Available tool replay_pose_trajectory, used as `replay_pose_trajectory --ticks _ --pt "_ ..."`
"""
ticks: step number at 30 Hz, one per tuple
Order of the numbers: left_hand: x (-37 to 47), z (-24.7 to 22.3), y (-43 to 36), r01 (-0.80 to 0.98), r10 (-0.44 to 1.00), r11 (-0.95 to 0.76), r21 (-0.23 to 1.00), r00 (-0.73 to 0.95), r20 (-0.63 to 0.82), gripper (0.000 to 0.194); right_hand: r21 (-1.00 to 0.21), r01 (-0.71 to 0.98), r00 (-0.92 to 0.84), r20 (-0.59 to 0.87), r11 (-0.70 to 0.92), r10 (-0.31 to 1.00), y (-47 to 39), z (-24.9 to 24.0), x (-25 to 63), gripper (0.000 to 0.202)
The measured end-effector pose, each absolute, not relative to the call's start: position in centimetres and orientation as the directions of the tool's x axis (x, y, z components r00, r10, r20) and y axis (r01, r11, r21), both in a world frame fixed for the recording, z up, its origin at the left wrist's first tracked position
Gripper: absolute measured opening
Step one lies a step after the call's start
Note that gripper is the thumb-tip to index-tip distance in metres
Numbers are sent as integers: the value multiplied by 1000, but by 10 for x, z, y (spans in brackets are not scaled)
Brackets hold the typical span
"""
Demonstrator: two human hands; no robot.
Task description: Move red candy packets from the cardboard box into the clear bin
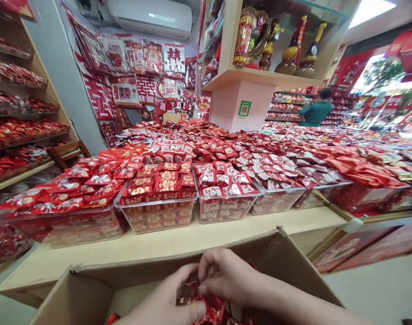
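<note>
Hands at the bottom edge of the head view, two of them, both down inside an open cardboard box point(90, 289). Left hand point(168, 302) curled, fingers closed around a bunch of small red wrapped sweets point(206, 304); right hand point(226, 275) bent over the same bunch, fingertips pinching into it from above. Hands touching at the sweets. Wrappers glossy, crinkled foil, red with glints of white; exact count inside the box not readable, most hidden by the hands. Box walls plain brown corrugated card, flaps standing up, one corner pointing toward the counter.

Just beyond the box, a pale wooden counter ledge point(226, 225), smooth and flat. On it, along the front row, five clear plastic tubs point(158, 216) side by side, rectangular, rigid, each heaped over the rim with red packets: flat pillow shapes in the leftmost, square gold-printed ones in the second, white-and-red ones in the third. Behind them, a wide spread of more red packets, too many to count.

Left side: wooden shelves point(19, 171), four levels visible, loaded with red packs. Back wall: hanging red paper decorations point(131, 67) and one white air conditioner point(151, 18). Upper shelf: four ornate bottles point(287, 45), gold and red. Far right: one person in a teal top point(316, 110), well apart.
</note>
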State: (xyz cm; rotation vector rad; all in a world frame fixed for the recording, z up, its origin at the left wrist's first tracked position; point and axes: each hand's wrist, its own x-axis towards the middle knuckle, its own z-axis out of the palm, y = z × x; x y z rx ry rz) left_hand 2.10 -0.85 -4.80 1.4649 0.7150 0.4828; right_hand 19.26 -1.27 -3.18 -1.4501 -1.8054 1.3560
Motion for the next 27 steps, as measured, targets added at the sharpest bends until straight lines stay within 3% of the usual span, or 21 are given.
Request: replay_pose_trajectory --ticks 3,6,13,15,18,21,24,27 --pt "23 -36 -10 108 739 151 983 648 -185 35 -979 87 -345 -202 -183 917 -14 -11 197 19" --pt "18 -26 -9 174 766 210 962 582 -273 30 -980 -82 -315 -148 -182 937 -13 6 202 31" --pt "22 12 5 157 800 199 967 544 -253 41 -976 -75 -364 -164 -205 917 -6 23 204 42" --pt "26 17 8 90 782 268 959 561 -271 46 -997 -37 -290 -61 -74 955 -6 22 204 36" --pt "29 19 9 -115 776 434 894 551 -307 50 -936 108 -223 306 336 925 -9 21 206 14" --pt "28 21 10 -221 885 319 922 419 -205 44 -855 93 -264 473 511 840 -14 21 207 12" --pt "27 24 13 -180 934 137 974 350 -66 56 -930 -194 -257 356 313 898 -15 19 202 30" --pt "29 24 11 -223 958 122 967 283 -56 62 -928 -373 -284 135 21 949 -13 14 193 32"
